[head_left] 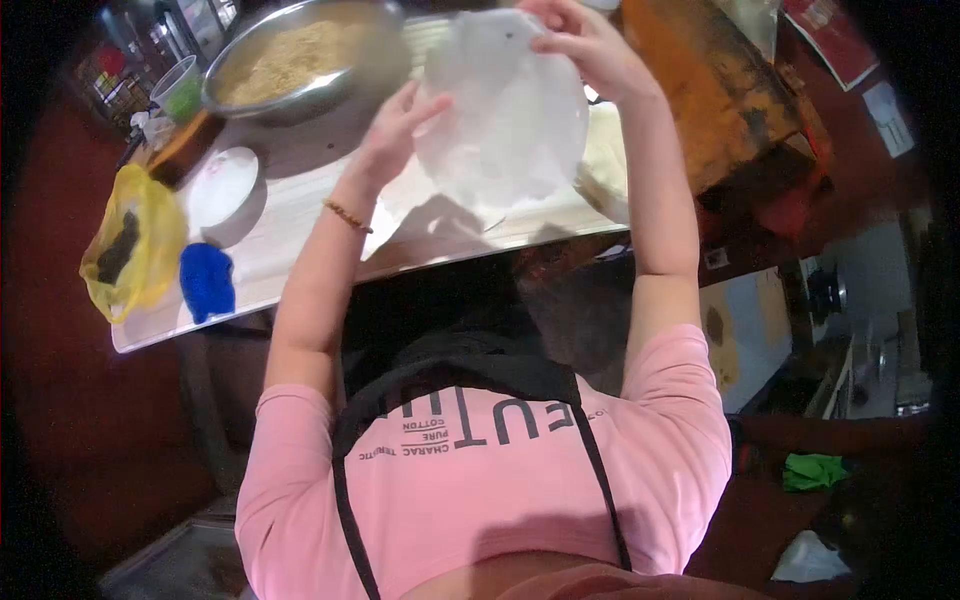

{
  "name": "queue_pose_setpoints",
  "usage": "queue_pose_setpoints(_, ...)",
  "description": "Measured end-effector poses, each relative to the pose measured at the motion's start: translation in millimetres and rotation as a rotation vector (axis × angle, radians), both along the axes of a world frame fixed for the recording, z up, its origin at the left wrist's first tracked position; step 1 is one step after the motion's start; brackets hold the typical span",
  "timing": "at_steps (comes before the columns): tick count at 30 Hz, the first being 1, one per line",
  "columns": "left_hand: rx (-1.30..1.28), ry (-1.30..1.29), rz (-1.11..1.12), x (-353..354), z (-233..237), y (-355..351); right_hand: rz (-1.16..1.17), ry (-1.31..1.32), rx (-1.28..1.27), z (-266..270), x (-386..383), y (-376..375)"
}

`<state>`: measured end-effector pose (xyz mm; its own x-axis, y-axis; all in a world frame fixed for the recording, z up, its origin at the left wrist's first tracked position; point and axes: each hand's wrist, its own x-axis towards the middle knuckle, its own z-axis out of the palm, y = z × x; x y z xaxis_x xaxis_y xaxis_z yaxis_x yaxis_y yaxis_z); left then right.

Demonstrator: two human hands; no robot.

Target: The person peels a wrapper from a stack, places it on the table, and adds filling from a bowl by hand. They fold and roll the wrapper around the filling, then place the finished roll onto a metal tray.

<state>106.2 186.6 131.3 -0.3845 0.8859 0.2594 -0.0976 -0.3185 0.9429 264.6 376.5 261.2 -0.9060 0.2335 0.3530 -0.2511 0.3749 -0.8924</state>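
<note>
A thin, whitish, roughly round sheet (505, 120) hangs upright between my two hands above the pale board (300, 250). My left hand (400, 128) holds its left edge, thumb in front of the sheet. Up at the sheet's top right corner, my right hand (575, 42) pinches the edge between thumb and fingers. What the sheet is made of cannot be made out. Left of it stands a large steel bowl (215, 98) with tan crumbly contents (295, 60).
On the board's left lie a white oval dish (224, 188), a blue cloth-like item (207, 283) and a yellow plastic bag (150, 240). A clear cup (180, 90) with green contents is behind them. A worn orange-brown wooden block (710, 90) stands at right.
</note>
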Motion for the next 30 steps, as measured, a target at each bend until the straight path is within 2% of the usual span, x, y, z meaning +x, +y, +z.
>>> queue_pose_setpoints(1, 0.021, 0.056, 0.135, 10, 18, -13, -0.001, -0.051, 0.033, -9, -4, 5)
queue_pose_setpoints(2, 0.014, 0.054, 0.14, 0, 17, -16, -0.002, -0.103, 0.065, -22, -6, 8)
queue_pose_setpoints(4, -0.13, 0.313, 0.059, -28, 19, -23, -0.02, -0.082, 0.064, -42, -10, 5)
queue_pose_setpoints(6, -0.069, 0.312, 0.106, -32, 17, -23, -0.011, -0.342, -0.023, -51, -7, -5)
queue_pose_setpoints(8, 0.029, 0.533, 0.294, -48, 10, -12, -0.007, -0.335, -0.121, -51, -4, -13)
queue_pose_setpoints(10, 0.033, 0.624, 0.34, -71, -18, -6, -0.35, -0.284, 0.213, -34, 5, -14)
queue_pose_setpoints(11, -0.215, 0.818, 0.46, -73, -25, -9, -0.334, -0.128, 0.155, -50, 0, 18)
queue_pose_setpoints(12, -0.47, 1.006, 0.574, -75, -33, -12, -0.282, -0.091, 0.148, -44, 6, 40)
queue_pose_setpoints(13, -0.705, 1.032, 0.453, -84, -44, -13, -0.427, -0.14, 0.236, -29, 24, 38)
queue_pose_setpoints(14, -0.704, 1.03, 0.449, -79, -51, -14, -0.465, -0.099, 0.157, -24, 34, 42)
queue_pose_setpoints(15, -0.824, 1.075, 0.467, -71, -57, -18, -0.53, -0.1, 0.278, -16, 47, 53)
queue_pose_setpoints(16, -0.944, 1.117, 0.486, -66, -64, -18, -0.533, -0.102, 0.282, -13, 58, 66)
queue_pose_setpoints(18, -0.902, 1.085, 0.492, -67, -79, -11, -0.746, -0.156, 0.549, -6, 80, 93)
queue_pose_setpoints(19, -0.863, 1.104, 0.497, -62, -80, -8, -0.747, -0.158, 0.554, -9, 91, 117)
queue_pose_setpoints(21, -0.824, 1.117, 0.495, -53, -80, 0, -0.813, -0.401, 0.462, -32, 106, 164)
queue_pose_setpoints(22, -0.8, 1.105, 0.491, -51, -79, 4, -0.815, -0.405, 0.464, -41, 105, 157)
queue_pose_setpoints(24, -0.77, 1.095, 0.488, -52, -79, 13, -1.234, -0.669, 1.245, -59, 95, 131)
queue_pose_setpoints(25, -0.741, 0.995, 0.42, -54, -82, 18, -1.189, -0.611, 1.2, -60, 83, 110)
queue_pose_setpoints(26, -0.715, 0.896, 0.35, -56, -85, 23, -0.999, -0.573, 1.089, -65, 70, 96)
queue_pose_setpoints(27, -0.718, 0.895, 0.345, -56, -86, 26, -0.812, -0.533, 0.972, -70, 56, 83)
queue_pose_setpoints(29, -0.396, 1.006, 0.295, -57, -89, 30, -0.547, -0.355, 0.888, -107, 31, 52)
queue_pose_setpoints(30, -0.402, 1.007, 0.291, -53, -80, 26, -0.347, -0.4, 0.8, -120, 15, 48)
